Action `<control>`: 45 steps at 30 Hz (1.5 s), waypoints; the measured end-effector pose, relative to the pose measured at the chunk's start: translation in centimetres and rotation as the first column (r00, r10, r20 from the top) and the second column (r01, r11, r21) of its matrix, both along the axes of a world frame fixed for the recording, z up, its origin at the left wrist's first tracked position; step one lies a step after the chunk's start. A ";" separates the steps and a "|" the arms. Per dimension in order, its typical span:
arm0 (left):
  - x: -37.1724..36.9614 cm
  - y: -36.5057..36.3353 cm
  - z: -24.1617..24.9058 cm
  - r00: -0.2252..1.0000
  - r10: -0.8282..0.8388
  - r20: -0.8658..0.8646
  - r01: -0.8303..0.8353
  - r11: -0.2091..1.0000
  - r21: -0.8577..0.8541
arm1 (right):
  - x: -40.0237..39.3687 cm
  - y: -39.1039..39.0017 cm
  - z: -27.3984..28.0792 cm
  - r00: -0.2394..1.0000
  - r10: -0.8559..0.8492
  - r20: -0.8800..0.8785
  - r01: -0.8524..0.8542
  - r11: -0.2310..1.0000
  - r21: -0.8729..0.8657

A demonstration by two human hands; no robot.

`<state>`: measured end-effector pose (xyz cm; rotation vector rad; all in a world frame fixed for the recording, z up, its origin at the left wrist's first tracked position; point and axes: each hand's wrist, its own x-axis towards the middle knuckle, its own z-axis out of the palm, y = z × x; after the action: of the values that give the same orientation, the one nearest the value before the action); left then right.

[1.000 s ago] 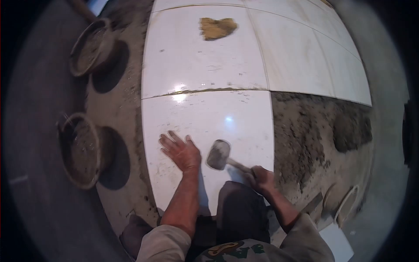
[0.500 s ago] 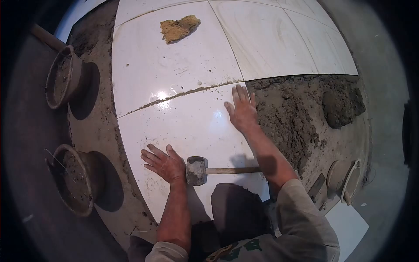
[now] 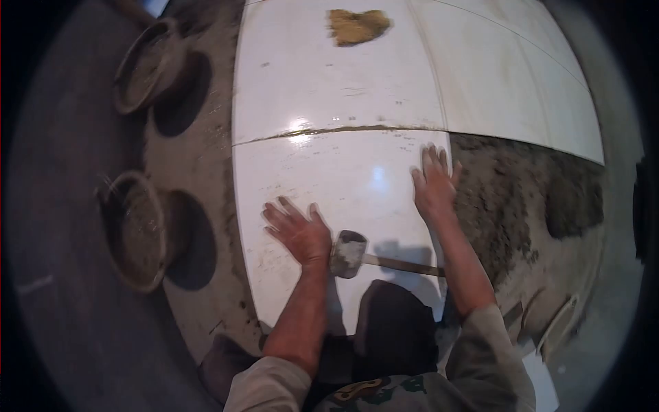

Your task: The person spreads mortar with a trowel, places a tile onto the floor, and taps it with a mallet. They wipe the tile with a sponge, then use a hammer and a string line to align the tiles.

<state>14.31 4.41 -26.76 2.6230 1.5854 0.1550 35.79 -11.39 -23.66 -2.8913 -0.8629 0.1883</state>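
Both of my palms rest on a glossy white floor tile in front of my knee. My left hand lies on the tile's left half, its fingers spread. At the right edge, beside the mortar, my right hand is laid with fingers apart. A rubber mallet with a wooden handle lies on the tile between my arms, its head close to my left wrist. The handle's far end is hidden by my right forearm. A seam with wet residue divides this tile from another white tile beyond it.
A yellow sponge sits on the far tile. Two round tubs stand on the left, near a strip of mortar. Rough wet mortar spreads to the right, with a heap on it. Another tub lies tipped at lower right.
The view has swung, so the whole scene appears shifted right and turned slightly. My hands stay spread on the tile in about the same places. The mallet still lies between my arms.
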 end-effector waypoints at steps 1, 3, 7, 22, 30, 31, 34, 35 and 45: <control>0.1 0.0 0.3 1.000 0.006 0.000 -0.006 1.000 -0.027 | -1.9 -0.9 0.4 0.999 0.044 -0.030 -0.044 0.999 0.006; 0.2 0.1 0.9 0.999 0.033 -0.003 -0.033 0.999 -0.042 | -6.0 -2.6 1.8 0.984 0.125 -0.130 -0.127 0.992 -0.007; -0.2 0.0 1.1 1.000 0.018 0.018 -0.016 0.995 -0.101 | -11.1 -3.4 4.5 0.902 0.241 -0.357 -0.277 0.959 -0.053; -1.2 -0.1 0.3 0.964 -0.031 -0.264 0.000 0.993 -0.117 | -12.4 27.5 -0.4 0.710 0.704 -0.005 -0.693 0.700 0.171; -0.4 0.8 2.3 0.992 -0.058 -0.115 0.018 0.946 -0.324 | -12.7 24.7 2.8 0.632 0.752 -0.185 -0.732 0.658 0.174; -0.4 0.8 2.0 1.000 0.015 0.026 -0.006 0.949 -0.316 | -12.6 22.5 4.0 0.631 0.730 -0.263 -0.683 0.684 0.258; -0.5 0.3 0.9 0.999 -0.034 0.010 0.034 0.993 -0.109 | -10.7 13.6 4.8 0.750 0.615 -0.245 -0.429 0.733 0.527; -0.1 0.3 1.4 1.000 -0.025 -0.012 0.024 0.993 -0.119 | -10.3 9.8 6.3 0.831 0.486 -0.269 -0.273 0.779 0.565; 3.6 0.3 2.9 0.990 0.004 -0.144 -0.033 0.979 -0.201 | -12.6 -7.3 3.8 0.822 0.380 -0.425 -0.330 0.925 0.188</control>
<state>17.94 4.69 -23.86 2.5111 1.5739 -0.1894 23.16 -18.73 -19.87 -2.3945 -1.2524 0.7925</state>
